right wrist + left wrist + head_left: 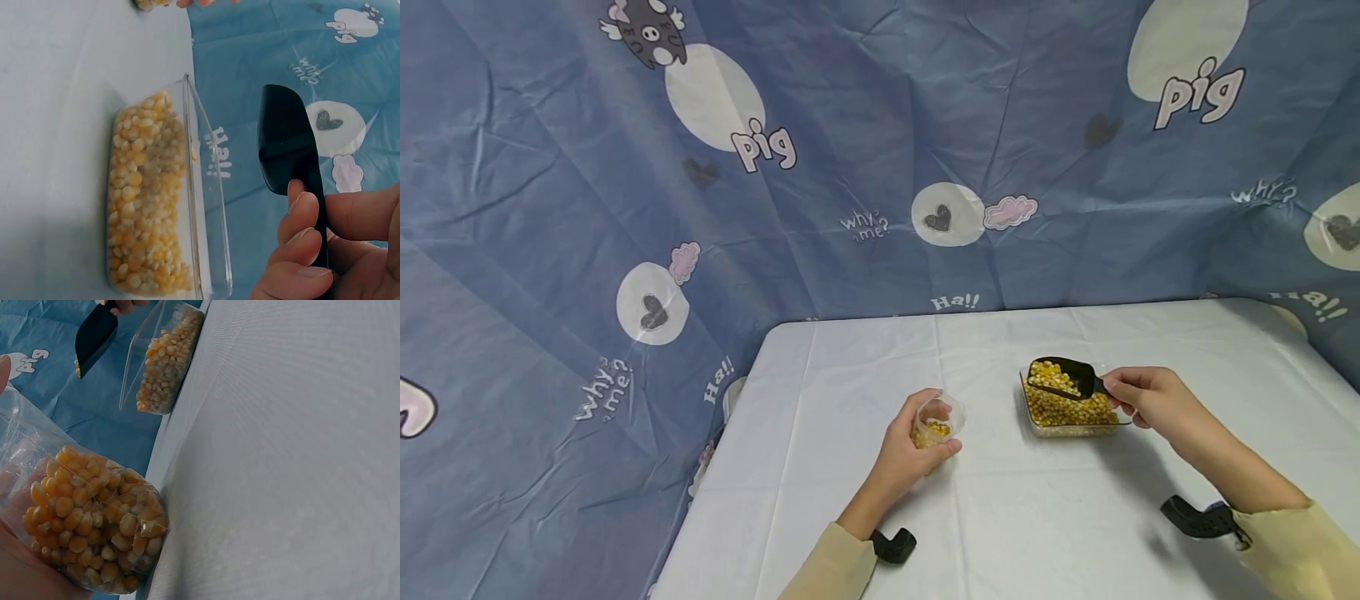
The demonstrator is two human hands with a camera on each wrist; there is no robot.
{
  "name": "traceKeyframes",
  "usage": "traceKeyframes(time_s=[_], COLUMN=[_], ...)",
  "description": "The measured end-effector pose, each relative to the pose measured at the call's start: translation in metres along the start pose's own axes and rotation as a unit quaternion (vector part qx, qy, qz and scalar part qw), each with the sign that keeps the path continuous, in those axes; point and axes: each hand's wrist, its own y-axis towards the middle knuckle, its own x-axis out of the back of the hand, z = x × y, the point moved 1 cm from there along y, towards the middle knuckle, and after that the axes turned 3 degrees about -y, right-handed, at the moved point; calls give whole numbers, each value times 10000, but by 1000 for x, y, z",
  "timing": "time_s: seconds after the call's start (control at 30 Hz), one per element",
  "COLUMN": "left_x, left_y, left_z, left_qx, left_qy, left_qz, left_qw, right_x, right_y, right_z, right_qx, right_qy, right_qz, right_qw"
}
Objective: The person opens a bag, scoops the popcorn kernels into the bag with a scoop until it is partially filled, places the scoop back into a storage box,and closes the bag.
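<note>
My left hand (pixel 901 454) grips a clear plastic bag (pixel 140 509), its round mouth turned upward and yellow corn kernels filling its lower part. With thumb and curled fingers, my right hand (pixel 1161 407) holds the handle of a black scoop (pixel 1081 377). Corn kernels (pixel 1051 377) lie in the front of the scoop. The scoop hangs over a clear rectangular container (pixel 219 250), which is filled with more corn kernels (pixel 140 206). In the right wrist view only the scoop's dark underside shows, hiding its load.
A white cloth (pixel 1000 517) covers the table, and the container stands on it right of the bag. Behind and to the left hangs a blue printed curtain (pixel 850 133). Black wrist straps (pixel 1198 518) sit by both sleeves.
</note>
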Motion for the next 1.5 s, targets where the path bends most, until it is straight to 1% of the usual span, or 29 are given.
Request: traceKeyframes(time_s=[0.27,0.53,0.83,1.27,1.43,1.5], left_x=[0,1,1,2,1,0], left_y=[0,0,0,0,2,3], left_z=[0,0,0,-1,24,34], left_qx=[73,87,164,152,255,238], left_qy=[-27,-26,5,21,52,35], left_qz=[28,8,12,-13,-28,-67], left_qw=[10000,10000,9999,9999,9997,9997], right_x=[-5,-15,-26,-48,-57,-61], right_y=[-2,-2,-2,-1,0,0], right_z=[11,19,31,45,51,52], right_qx=[25,100,193,340,349,355], right_qy=[116,163,287,358,399,460], right_qz=[102,113,239,377,509,580], right_qw=[9999,9998,9991,9981,9973,9966])
